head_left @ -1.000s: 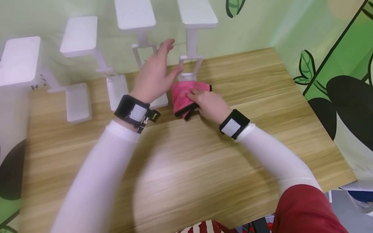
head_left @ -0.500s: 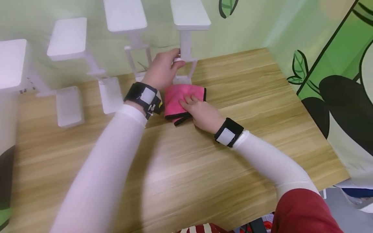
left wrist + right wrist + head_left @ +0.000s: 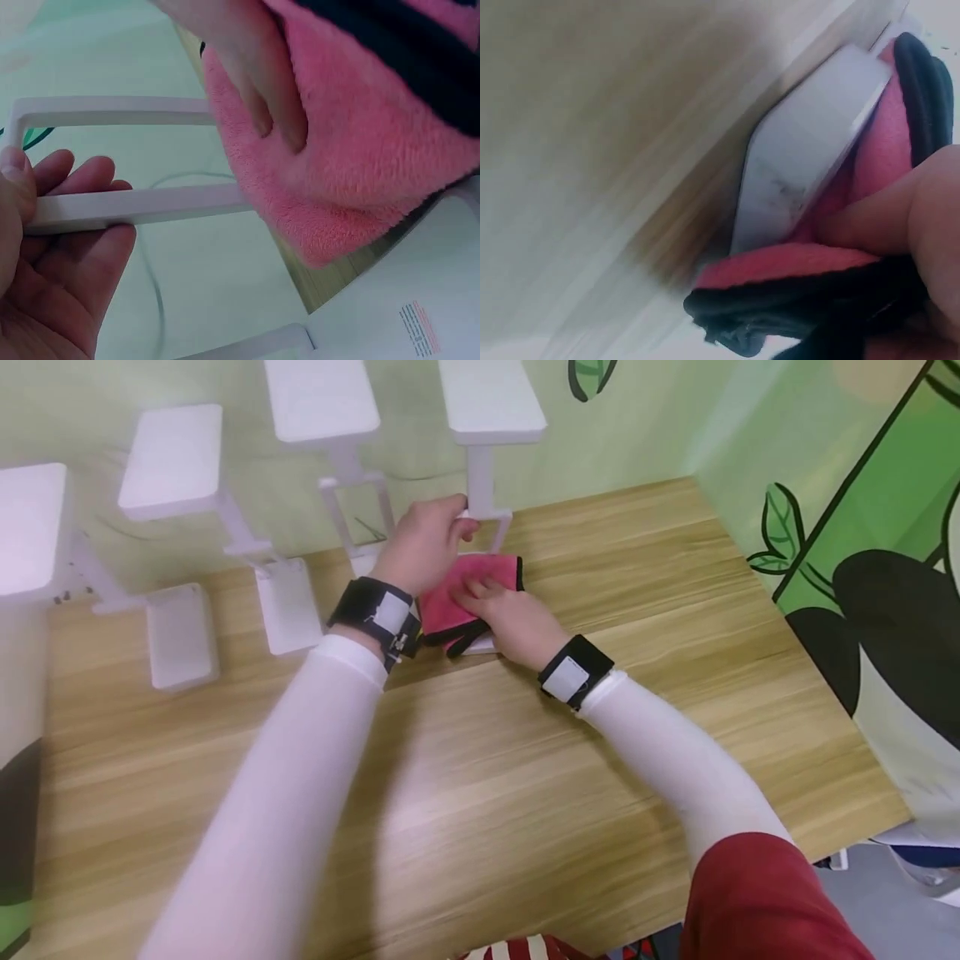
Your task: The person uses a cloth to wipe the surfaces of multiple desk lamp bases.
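Observation:
My left hand [image 3: 422,545] grips a thin white upright bar [image 3: 135,206] of the rightmost white folding stand [image 3: 495,414], which looks like a phone or tablet holder. Thumb and fingers lie on both sides of the bar. A folded pink cloth [image 3: 448,608] with black edging lies over the stand's base [image 3: 806,135]. My right hand [image 3: 521,625] holds the cloth against the base, fingers on top and a digit pushed into a fold. Part of the base's near edge shows beside the cloth, with a faint dark smudge on it.
Further white stands are lined up to the left, including a middle stand [image 3: 322,402], a third stand [image 3: 176,460] and the leftmost stand [image 3: 183,635]. All are on a wood-grain table [image 3: 480,793]. Behind runs a pale green wall [image 3: 615,435] with leaf drawings.
My left hand has come down and right from the air and taken hold of the stand's bar. The cloth has shifted slightly over the base under my right hand, uncovering its near edge.

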`<action>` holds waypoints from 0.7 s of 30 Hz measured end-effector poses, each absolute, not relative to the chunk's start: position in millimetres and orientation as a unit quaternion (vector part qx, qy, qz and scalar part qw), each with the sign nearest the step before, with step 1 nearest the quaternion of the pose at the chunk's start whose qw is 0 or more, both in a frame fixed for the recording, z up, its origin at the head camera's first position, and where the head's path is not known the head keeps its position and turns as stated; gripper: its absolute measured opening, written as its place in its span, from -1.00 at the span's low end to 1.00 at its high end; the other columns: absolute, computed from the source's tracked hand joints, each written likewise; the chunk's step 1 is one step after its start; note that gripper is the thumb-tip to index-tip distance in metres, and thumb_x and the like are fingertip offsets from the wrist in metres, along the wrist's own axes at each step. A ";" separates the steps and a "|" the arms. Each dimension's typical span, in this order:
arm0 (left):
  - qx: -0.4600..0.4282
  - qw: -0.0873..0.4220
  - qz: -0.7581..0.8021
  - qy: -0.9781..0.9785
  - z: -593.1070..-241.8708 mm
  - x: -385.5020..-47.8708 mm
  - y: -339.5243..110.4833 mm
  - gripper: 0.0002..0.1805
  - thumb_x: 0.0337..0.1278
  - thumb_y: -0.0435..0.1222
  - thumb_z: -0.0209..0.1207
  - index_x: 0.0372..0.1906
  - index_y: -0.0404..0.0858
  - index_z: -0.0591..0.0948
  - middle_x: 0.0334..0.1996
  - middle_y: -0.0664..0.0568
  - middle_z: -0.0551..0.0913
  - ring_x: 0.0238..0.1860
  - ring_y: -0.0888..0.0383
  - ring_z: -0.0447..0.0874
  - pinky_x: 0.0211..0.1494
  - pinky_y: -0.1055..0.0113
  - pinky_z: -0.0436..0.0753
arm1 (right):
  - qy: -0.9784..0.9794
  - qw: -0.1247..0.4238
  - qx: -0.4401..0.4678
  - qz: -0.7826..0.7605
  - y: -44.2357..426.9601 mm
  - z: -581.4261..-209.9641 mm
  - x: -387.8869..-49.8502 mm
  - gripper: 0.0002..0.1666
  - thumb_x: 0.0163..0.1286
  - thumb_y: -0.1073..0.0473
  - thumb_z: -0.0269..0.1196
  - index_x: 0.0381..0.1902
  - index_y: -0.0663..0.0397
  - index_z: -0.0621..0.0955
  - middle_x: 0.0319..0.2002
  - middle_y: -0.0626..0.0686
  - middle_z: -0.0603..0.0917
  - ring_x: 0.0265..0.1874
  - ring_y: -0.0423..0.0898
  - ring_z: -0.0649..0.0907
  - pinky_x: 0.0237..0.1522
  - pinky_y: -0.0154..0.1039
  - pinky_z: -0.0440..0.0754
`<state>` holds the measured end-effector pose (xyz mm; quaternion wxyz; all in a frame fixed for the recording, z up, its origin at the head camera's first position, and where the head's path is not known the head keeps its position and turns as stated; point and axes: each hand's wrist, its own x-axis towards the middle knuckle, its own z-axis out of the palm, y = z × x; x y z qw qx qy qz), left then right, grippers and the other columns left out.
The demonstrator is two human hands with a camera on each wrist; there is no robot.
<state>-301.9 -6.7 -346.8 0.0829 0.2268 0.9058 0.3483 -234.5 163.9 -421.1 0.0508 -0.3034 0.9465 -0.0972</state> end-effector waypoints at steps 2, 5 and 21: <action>0.226 0.074 0.348 0.907 -348.2 -300.6 -5.4 -0.76 0.72 -0.29 -0.02 0.11 -0.33 0.61 0.03 -0.13 0.79 0.12 -0.01 0.74 0.18 0.14 0.66 | 0.947 0.065 -0.298 -0.097 165.5 -419.0 -226.5 -0.09 0.33 0.59 0.14 0.61 0.02 0.42 0.58 0.24 0.37 0.55 0.22 0.38 0.17 0.13 0.69; 0.226 0.061 0.343 0.910 -349.9 -299.0 -4.1 -0.75 0.72 -0.25 -0.01 0.08 -0.33 0.61 -0.05 -0.12 0.77 -0.02 0.00 0.72 0.04 0.15 0.65 | 0.946 0.087 -0.297 -0.092 167.3 -413.5 -209.5 -0.12 0.34 0.58 0.14 0.60 0.02 0.44 0.58 0.24 0.36 0.55 0.22 0.37 0.04 0.10 0.75; 0.210 0.063 0.339 0.915 -347.1 -295.1 -1.6 -0.75 0.72 -0.32 -0.04 0.16 -0.33 0.60 0.04 -0.10 0.78 0.02 0.04 0.72 0.08 0.18 0.63 | 0.943 0.054 -0.296 -0.145 157.1 -415.4 -224.9 -0.23 0.37 0.56 0.19 0.53 0.16 0.50 0.51 0.25 0.47 0.48 0.15 0.49 0.43 0.03 0.50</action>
